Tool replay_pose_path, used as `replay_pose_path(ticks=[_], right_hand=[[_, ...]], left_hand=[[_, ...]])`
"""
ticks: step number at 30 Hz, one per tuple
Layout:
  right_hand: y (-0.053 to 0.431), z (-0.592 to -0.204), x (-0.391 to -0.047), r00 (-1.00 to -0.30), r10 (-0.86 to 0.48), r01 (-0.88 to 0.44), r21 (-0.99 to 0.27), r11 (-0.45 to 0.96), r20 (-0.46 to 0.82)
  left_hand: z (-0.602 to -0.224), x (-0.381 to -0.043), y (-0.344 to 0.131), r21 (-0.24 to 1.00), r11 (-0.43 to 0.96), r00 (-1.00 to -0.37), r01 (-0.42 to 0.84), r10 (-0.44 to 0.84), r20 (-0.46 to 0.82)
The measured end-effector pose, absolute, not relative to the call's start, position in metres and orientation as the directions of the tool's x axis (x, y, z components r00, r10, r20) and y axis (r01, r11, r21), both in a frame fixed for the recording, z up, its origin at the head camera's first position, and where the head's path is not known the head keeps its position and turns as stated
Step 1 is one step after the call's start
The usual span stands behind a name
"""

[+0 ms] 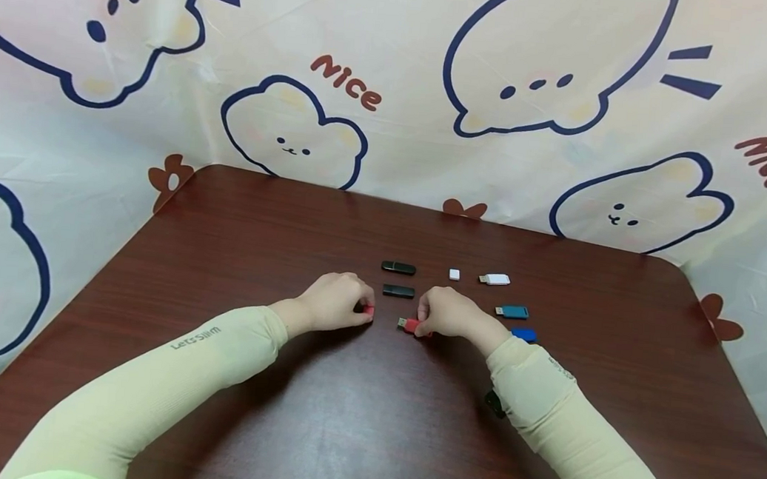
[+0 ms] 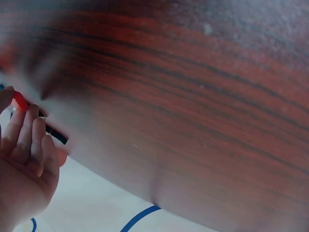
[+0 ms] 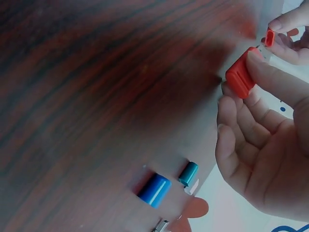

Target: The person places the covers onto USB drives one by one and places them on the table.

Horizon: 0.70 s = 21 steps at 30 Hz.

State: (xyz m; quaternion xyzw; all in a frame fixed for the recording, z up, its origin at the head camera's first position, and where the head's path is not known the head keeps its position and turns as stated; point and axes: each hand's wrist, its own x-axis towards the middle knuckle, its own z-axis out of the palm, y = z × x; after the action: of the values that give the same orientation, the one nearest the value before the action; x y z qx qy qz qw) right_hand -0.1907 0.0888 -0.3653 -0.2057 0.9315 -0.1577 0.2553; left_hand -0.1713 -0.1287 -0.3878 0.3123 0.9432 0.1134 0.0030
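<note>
My right hand (image 1: 452, 315) pinches a red USB flash drive (image 3: 240, 75) between thumb and fingers, just above the table. The drive's bare metal plug points left, towards my other hand. In my left hand (image 1: 335, 303), thumb and fingertips grip the small red cap (image 3: 270, 37) of a flash drive, its hollow end showing in the right wrist view. A short gap separates the cap from the plug in the head view. Fingers cover much of both red pieces there. Part of the red cap (image 2: 20, 100) also shows in the left wrist view.
Beyond my hands lie two black USB sticks (image 1: 398, 267), a small white cap (image 1: 454, 274) and a white USB drive (image 1: 496, 279). A teal USB drive (image 1: 513, 312) and a blue piece (image 1: 524, 335) lie right of my right hand. A patterned cloth (image 1: 403, 152) hangs behind the table (image 1: 258, 216).
</note>
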Motion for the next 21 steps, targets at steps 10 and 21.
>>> replay_pose_path(ticks=[10, 21], right_hand=[[0.098, -0.363, -0.194, -0.758, -0.505, -0.132, -0.661, 0.739, -0.413], [0.099, -0.359, -0.196, -0.755, -0.493, 0.012, -0.760, 0.649, -0.433]], left_hand=[[-0.383, -0.173, -0.130, 0.239, 0.783, -0.814, 0.575, 0.576, 0.070], [-0.379, -0.174, -0.129, 0.304, 0.724, -0.785, 0.619, 0.590, 0.192]])
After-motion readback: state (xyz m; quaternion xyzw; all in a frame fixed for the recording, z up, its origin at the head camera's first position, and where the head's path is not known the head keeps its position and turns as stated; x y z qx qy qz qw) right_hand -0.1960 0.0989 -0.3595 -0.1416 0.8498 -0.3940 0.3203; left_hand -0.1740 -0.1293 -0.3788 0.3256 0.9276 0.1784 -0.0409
